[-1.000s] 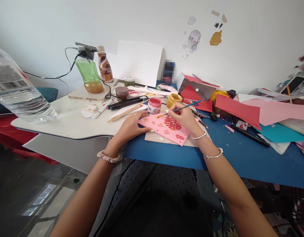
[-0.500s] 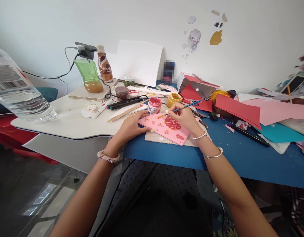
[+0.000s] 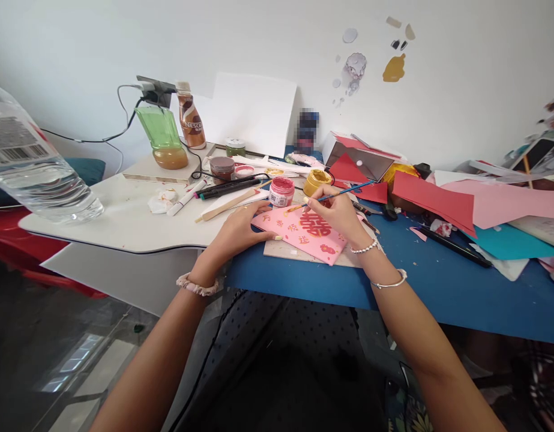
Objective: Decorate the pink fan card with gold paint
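Observation:
A pink paper card [image 3: 299,239] with a red double-happiness character and small gold characters lies on a wooden board [image 3: 283,252]. My left hand [image 3: 238,231] rests flat on the card's left edge, holding nothing. My right hand [image 3: 333,213] grips a thin blue-handled paintbrush [image 3: 335,197], its bristles just above the card's upper left part. A jar of red paint [image 3: 281,192] stands just beyond the card, and an open jar of gold paint [image 3: 316,182] sits behind my right hand.
Marker pens [image 3: 229,188] and a wooden stick [image 3: 227,204] lie left of the card on a white table [image 3: 101,231]. Sheets of red and pink paper [image 3: 434,201] cover the right of the blue table [image 3: 439,294]. A water bottle [image 3: 33,168] intrudes at left.
The paintbrush has tilted slightly, its handle end swinging right and up. My left hand and the card have not visibly moved.

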Demonstrator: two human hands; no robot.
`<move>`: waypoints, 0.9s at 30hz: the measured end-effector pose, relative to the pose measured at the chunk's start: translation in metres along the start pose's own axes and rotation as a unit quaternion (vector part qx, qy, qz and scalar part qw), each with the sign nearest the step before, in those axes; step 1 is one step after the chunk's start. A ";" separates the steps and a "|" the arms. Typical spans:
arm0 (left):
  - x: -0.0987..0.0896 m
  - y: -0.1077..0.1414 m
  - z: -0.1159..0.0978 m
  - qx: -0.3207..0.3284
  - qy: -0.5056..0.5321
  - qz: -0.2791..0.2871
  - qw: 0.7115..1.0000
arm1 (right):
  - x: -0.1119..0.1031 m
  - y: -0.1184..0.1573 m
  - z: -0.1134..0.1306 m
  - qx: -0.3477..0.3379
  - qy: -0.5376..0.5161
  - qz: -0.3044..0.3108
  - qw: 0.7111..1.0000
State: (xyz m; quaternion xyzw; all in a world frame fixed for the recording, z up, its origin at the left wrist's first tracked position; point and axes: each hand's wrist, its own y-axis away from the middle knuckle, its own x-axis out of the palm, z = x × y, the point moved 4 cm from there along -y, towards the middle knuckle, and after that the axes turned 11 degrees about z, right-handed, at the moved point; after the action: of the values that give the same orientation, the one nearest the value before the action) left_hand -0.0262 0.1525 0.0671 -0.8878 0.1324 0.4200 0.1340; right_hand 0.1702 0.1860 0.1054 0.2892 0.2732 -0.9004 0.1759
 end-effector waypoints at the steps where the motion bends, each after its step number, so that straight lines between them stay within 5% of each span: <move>1: 0.000 0.000 0.000 0.000 0.000 0.000 1.000 | 0.000 0.000 -0.001 0.006 -0.006 -0.007 1.000; 27: 0.000 0.000 0.000 -0.003 0.003 0.001 1.000 | 0.000 -0.001 -0.002 0.004 0.025 0.008 1.000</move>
State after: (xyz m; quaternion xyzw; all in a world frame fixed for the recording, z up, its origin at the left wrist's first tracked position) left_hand -0.0263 0.1524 0.0667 -0.8894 0.1320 0.4176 0.1307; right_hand 0.1705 0.1875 0.1046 0.3149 0.2717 -0.8924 0.1752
